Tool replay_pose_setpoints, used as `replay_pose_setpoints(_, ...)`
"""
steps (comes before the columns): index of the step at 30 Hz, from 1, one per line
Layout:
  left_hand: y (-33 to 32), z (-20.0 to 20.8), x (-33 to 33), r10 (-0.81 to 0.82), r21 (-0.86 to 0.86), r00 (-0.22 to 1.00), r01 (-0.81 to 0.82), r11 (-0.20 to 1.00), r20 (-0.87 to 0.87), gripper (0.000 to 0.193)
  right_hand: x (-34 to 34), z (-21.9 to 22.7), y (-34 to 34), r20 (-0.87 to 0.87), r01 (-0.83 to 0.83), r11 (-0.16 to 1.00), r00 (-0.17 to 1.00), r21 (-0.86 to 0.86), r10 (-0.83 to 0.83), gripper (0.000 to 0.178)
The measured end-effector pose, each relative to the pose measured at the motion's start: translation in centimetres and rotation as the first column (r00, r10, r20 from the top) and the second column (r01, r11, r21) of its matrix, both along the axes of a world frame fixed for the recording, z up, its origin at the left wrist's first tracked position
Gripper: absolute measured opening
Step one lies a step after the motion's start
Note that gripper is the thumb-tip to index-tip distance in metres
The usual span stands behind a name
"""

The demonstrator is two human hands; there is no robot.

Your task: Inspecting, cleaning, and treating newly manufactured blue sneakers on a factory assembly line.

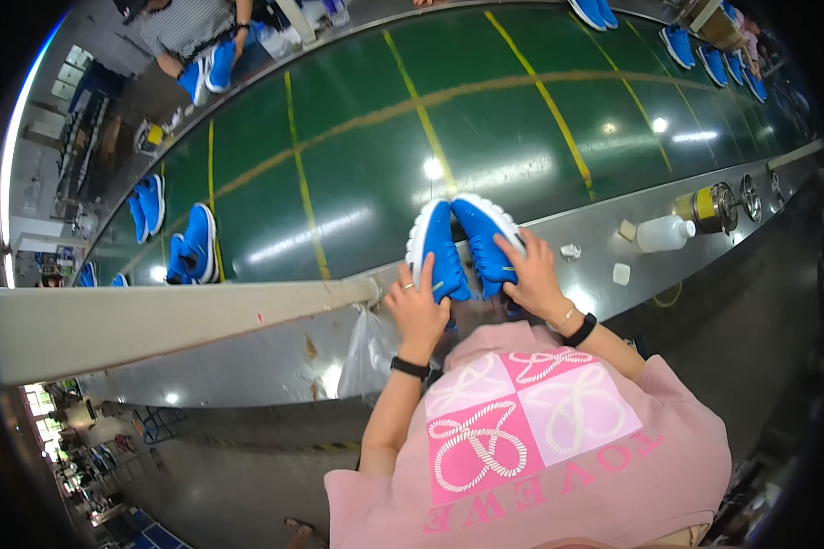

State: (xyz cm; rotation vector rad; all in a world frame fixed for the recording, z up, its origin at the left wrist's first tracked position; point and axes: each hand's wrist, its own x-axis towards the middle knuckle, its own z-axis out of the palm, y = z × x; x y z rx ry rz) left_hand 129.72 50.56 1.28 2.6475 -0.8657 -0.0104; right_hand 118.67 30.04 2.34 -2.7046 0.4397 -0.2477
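Two blue sneakers with white soles are in my hands at the near edge of the green conveyor belt (357, 174). My left hand (417, 306) is closed around the heel part of the left sneaker (441, 245), thumb and fingers along its side. Around the right sneaker (485, 240) my right hand (533, 279) is closed in the same way. Both toes point away from me and nearly touch, while the heels are spread a little apart. The sneakers' heel ends are partly hidden by my hands.
A metal ledge (604, 220) runs along the belt, bearing a white bottle (666, 234) and a yellow-labelled can (705, 209). A pale beam (174, 329) crosses at left, near a clear plastic bag (366, 352). Other blue sneakers (194, 245) stand on the belt. Across it, a person (192, 37) holds sneakers.
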Motion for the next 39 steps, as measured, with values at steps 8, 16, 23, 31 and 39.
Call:
replay_pose_setpoints(8, 0.5, -3.4, 1.2, -0.041, -0.253, 0.952, -0.039, 0.967, -0.303, 0.078, 0.3, -1.2, -1.8, 0.019, -0.015, 0.912, 1.000, 0.410, 0.008, 0.066)
replay_pose_setpoints(16, 1.1, -6.1, 2.7, -0.084, -0.469, 0.894, -0.150, 0.870, -0.440, 0.037, 0.7, -4.6, -3.8, 0.071, 0.113, 0.927, 0.987, 0.357, -0.148, 0.040)
replay_pose_setpoints(23, 1.4, -8.0, 1.6, 0.004, -0.515, 0.905, -0.246, 0.821, -0.426, 0.035, -0.1, -5.8, -3.0, 0.122, 0.097, 0.914, 0.980, 0.394, -0.156, 0.039)
replay_pose_setpoints(31, 1.6, -7.7, 1.9, -0.008, -0.518, 0.915, -0.220, 0.827, -0.402, 0.037, -0.3, -5.2, -3.0, 0.088, 0.126, 0.902, 0.980, 0.414, -0.178, 0.041)
replay_pose_setpoints(39, 1.4, -7.2, 1.9, 0.021, -0.509, 0.929, -0.220, 0.832, -0.369, 0.035, -0.2, -4.9, -3.0, 0.101, 0.134, 0.917, 0.978, 0.375, -0.184, 0.039)
